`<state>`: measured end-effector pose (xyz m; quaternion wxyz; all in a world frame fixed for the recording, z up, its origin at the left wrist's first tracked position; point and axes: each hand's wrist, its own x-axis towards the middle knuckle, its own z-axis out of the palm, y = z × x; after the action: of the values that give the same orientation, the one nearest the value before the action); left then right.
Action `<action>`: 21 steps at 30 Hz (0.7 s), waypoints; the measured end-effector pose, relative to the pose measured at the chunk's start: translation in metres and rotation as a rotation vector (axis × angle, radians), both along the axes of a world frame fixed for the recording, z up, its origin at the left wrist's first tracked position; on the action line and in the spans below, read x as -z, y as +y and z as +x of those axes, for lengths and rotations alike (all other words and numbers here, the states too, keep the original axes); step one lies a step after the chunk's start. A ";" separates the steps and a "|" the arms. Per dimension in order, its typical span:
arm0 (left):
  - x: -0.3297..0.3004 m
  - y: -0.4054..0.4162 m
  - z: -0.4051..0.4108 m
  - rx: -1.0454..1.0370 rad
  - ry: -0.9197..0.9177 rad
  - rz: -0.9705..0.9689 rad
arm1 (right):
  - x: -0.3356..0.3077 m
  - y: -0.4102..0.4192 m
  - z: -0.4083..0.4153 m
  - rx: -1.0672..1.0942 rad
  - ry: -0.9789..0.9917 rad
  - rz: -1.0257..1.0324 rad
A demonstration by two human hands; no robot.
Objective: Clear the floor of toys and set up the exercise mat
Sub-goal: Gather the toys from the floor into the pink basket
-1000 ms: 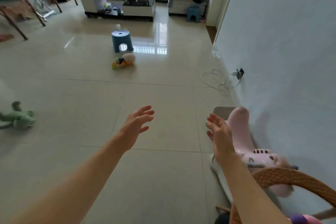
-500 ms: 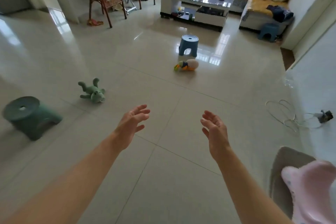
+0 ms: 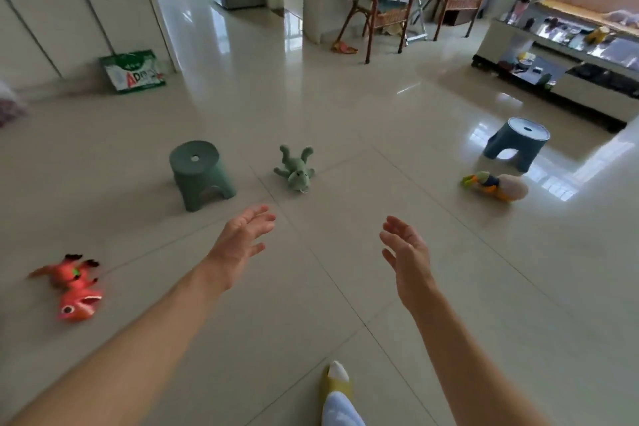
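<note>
Three toys lie on the tiled floor. A green plush animal sits straight ahead, beyond my hands. A red-orange plush fox lies at the left. A cream, orange and green plush lies at the right. My left hand and my right hand are both held out over the floor, fingers spread and relaxed, holding nothing. No exercise mat is in view.
A green plastic stool stands left of the green plush, a blue stool near the right plush. A green-and-white carton leans by the cabinets. Wicker chairs and a low glass table stand farther back. My foot shows below.
The view has swung left: the wall, pink toy and cable have left the frame, and the green stool, red fox and carton have come in. Both hands stay open and empty.
</note>
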<state>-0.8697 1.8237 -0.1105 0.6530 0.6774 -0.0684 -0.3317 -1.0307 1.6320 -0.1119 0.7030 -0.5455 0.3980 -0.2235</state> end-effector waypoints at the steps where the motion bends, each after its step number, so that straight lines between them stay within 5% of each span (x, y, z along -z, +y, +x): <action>1: 0.000 -0.006 0.009 -0.035 0.001 -0.001 | 0.000 -0.009 0.016 -0.033 -0.007 0.002; 10: -0.003 -0.024 0.064 -0.313 -0.001 0.028 | -0.004 -0.054 0.148 -0.396 0.025 -0.006; 21: 0.017 0.096 0.119 -0.658 0.024 0.071 | 0.017 0.053 0.281 -0.781 0.072 0.034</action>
<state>-0.7505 1.9196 -0.1271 0.7018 0.6816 0.1735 -0.1130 -0.7493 1.6846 -0.1287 0.7296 -0.6517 0.1885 0.0864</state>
